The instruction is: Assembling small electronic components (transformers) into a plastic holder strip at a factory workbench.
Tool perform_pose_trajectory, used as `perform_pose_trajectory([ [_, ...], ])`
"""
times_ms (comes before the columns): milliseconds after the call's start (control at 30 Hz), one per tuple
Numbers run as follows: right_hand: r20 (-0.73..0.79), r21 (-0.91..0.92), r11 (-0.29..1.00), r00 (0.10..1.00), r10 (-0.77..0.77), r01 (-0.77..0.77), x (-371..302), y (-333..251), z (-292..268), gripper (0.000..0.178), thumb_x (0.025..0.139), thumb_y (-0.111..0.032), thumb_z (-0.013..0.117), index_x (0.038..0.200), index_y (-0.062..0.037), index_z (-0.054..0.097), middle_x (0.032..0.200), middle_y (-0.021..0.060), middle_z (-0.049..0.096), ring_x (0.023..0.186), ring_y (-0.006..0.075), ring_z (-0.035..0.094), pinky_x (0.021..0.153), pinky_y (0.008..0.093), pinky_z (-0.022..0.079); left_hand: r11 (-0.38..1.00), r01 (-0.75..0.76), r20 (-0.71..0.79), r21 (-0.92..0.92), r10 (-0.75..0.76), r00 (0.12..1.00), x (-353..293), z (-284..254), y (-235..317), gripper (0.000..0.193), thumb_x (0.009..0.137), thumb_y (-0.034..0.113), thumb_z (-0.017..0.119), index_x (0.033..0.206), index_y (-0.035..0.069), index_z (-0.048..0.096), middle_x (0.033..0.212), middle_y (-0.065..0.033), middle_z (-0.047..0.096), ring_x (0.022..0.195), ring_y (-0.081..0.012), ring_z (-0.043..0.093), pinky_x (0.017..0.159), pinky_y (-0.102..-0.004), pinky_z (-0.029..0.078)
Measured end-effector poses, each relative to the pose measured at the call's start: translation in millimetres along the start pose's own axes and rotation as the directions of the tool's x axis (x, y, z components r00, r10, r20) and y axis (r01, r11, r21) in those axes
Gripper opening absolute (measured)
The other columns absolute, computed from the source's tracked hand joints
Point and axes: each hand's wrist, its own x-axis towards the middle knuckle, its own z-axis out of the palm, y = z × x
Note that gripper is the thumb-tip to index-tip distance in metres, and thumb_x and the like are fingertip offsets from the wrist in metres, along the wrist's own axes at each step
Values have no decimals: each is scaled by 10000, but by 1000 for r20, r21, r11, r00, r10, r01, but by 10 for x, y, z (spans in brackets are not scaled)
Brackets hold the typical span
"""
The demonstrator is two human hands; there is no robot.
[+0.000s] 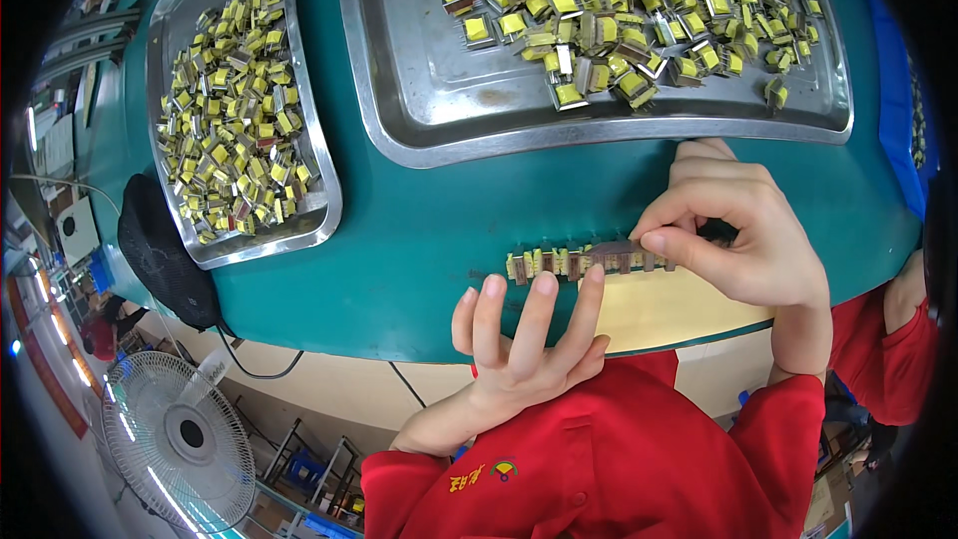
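Note:
A row of small transformers (pixel 547 263) with yellow windings and dark cores lies on the green table near its front edge. My left hand (pixel 529 329) is palm up with the fingers spread; its fingertips reach the near side of the row and nothing is in its grip. Over the row's right part, my right hand (pixel 743 225) pinches with thumb and index finger. A dark brownish sliver shows just left of this pinch, too small to name. The right end of the row is partly hidden by my right hand.
A large metal tray (pixel 439 145) with many loose transformers stands at the back, a narrower full one (pixel 324 210) at the left. Beside that lies a black mesh-covered object (pixel 165 250). A pale yellow sheet (pixel 689 314) lies by my right wrist. Another person's red sleeve (pixel 883 359) is at far right.

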Motion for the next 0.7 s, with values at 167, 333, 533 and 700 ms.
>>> perform_pose_trajectory([
  [167, 6, -21, 1000, 1000, -21, 22, -3, 12, 2, 46, 793, -75, 713, 802, -49, 676, 621, 34, 536, 589, 191, 502, 722, 325, 430, 1000, -2, 14, 12, 1, 1000, -1, -11, 11, 439, 979, 447, 379, 1151, 228, 719, 1394, -147, 362, 1270, -438, 332, 1004, -497, 372],
  [333, -60, 72, 995, 996, 67, -63, -41, 0, -11, 58, 804, -81, 711, 815, -38, 673, 637, 34, 558, 589, 178, 508, 651, 315, 426, 1000, -7, 29, 30, 6, 1000, -1, -14, 24, 421, 975, 440, 406, 1155, 215, 714, 1392, -150, 371, 1272, -436, 329, 992, -499, 370],
  [533, -62, 51, 999, 998, 9, -6, -101, 59, -83, 63, 787, -87, 717, 812, -38, 687, 634, 26, 566, 597, 164, 491, 593, 301, 393, 998, -14, 32, 59, 12, 999, 10, -29, 57, 413, 964, 436, 442, 1161, 190, 709, 1387, -149, 399, 1266, -446, 336, 974, -509, 377],
  [700, -48, 41, 999, 999, 13, -11, -103, 99, -81, 74, 765, -102, 730, 801, -43, 701, 615, 15, 550, 607, 159, 472, 634, 296, 384, 993, -33, 37, 117, 29, 999, 43, -22, 112, 374, 931, 392, 519, 1160, 162, 704, 1394, -147, 400, 1258, -462, 346, 966, -516, 387],
])
